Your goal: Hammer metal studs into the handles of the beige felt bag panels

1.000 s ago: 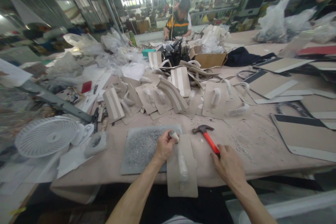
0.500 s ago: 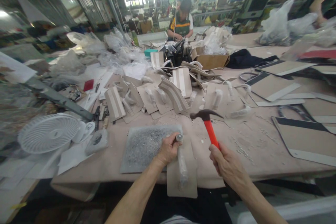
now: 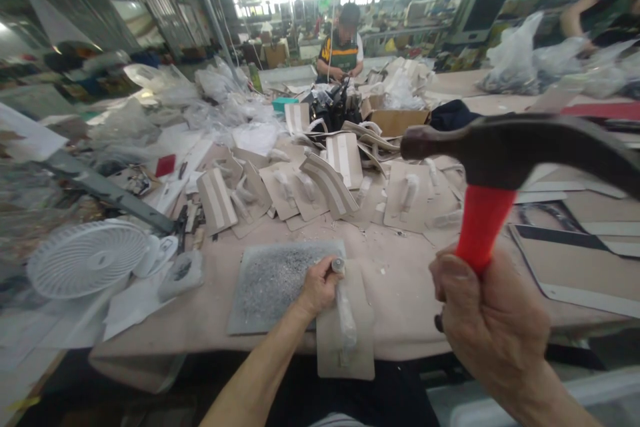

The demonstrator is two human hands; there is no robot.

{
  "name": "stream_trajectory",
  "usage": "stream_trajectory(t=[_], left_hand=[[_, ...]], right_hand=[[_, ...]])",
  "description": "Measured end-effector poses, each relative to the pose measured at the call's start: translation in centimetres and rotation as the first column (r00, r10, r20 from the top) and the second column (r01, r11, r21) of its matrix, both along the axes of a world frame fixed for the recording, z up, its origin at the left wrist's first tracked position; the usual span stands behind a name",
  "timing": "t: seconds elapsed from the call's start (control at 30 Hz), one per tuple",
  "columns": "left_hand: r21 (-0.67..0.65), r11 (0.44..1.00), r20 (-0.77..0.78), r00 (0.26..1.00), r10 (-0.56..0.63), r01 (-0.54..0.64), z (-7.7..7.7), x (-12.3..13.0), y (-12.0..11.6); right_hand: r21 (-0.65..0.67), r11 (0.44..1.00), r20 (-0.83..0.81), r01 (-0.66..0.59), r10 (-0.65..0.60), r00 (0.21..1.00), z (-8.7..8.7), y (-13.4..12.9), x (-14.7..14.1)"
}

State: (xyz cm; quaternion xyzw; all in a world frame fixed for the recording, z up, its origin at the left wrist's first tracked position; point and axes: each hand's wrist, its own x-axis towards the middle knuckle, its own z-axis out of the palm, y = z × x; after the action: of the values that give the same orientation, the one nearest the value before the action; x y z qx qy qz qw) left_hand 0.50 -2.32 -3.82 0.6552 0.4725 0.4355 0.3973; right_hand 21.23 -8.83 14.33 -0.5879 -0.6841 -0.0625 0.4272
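My right hand (image 3: pixel 493 327) is wrapped round the red handle of a claw hammer (image 3: pixel 495 150), raised close to the camera, its dark head level across the view. My left hand (image 3: pixel 320 285) is closed round a short metal punch (image 3: pixel 338 265), whose round top end faces up. Under the punch lies a beige panel (image 3: pixel 361 347) with a plastic-wrapped handle (image 3: pixel 346 323) along its middle. The panel overlaps a grey metal plate (image 3: pixel 237 307) strewn with small bits and reaches past the table's front edge. The punch's lower end is hidden by my fingers.
Beyond my hands lie several beige panels (image 3: pixel 217 199) with wrapped handles. A white fan (image 3: pixel 95 257) and a small plastic bag (image 3: pixel 181 275) stand left. Larger panels (image 3: pixel 580 260) lie right, partly behind the hammer. A co-worker (image 3: pixel 343 47) sits across the table.
My right hand has lifted the hammer up and to the right, much nearer the camera. My left hand, the punch and the panel have stayed in place.
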Motion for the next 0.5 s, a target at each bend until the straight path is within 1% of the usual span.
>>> stream_trajectory(t=[0.03,0.07,0.1,0.13,0.17,0.2,0.27,0.4,0.47,0.5], left_hand=[[-0.007,1.000,0.003,1.000,0.002,-0.002,0.0,0.0,0.0],[-0.016,1.000,0.004,1.000,0.002,-0.002,0.0,0.1,0.0],[-0.023,1.000,0.005,1.000,0.003,-0.003,0.0,0.1,0.0],[-0.029,1.000,0.007,1.000,0.004,-0.004,0.0,0.2,0.0],[-0.033,0.999,0.010,1.000,0.002,-0.002,0.0,0.2,0.1],[-0.035,0.999,0.014,1.000,0.002,-0.001,0.0,0.2,0.1],[-0.037,0.999,0.022,1.000,0.002,-0.001,0.0,0.2,0.1],[-0.027,1.000,0.016,1.000,0.003,-0.003,-0.1,0.1,0.1],[-0.018,1.000,0.014,1.000,0.009,-0.009,-0.3,0.1,0.1],[-0.016,1.000,0.019,1.000,0.014,-0.014,-0.4,0.0,0.1]], right_hand=[[0.002,1.000,0.033,-0.028,0.028,0.999,-1.0,-0.3,-0.2],[-0.045,0.996,0.096,-0.081,0.085,0.992,-2.3,-0.5,-0.3],[-0.156,0.975,0.168,-0.156,0.182,0.969,-3.9,-0.8,-0.3],[-0.279,0.942,0.216,-0.188,0.253,0.943,-5.5,-1.0,-0.2],[-0.395,0.896,0.242,-0.202,0.313,0.918,-7.0,-1.1,0.0],[-0.483,0.855,0.248,-0.189,0.341,0.907,-8.2,-1.2,0.4],[-0.579,0.803,0.228,-0.145,0.330,0.916,-9.7,-1.0,1.4],[-0.707,0.703,0.125,-0.079,0.234,0.964,-11.7,0.1,3.9],[-0.755,0.656,0.159,0.002,0.180,0.971,-12.9,0.7,4.9],[-0.752,0.656,0.215,0.064,0.152,0.965,-13.4,1.0,5.2]])
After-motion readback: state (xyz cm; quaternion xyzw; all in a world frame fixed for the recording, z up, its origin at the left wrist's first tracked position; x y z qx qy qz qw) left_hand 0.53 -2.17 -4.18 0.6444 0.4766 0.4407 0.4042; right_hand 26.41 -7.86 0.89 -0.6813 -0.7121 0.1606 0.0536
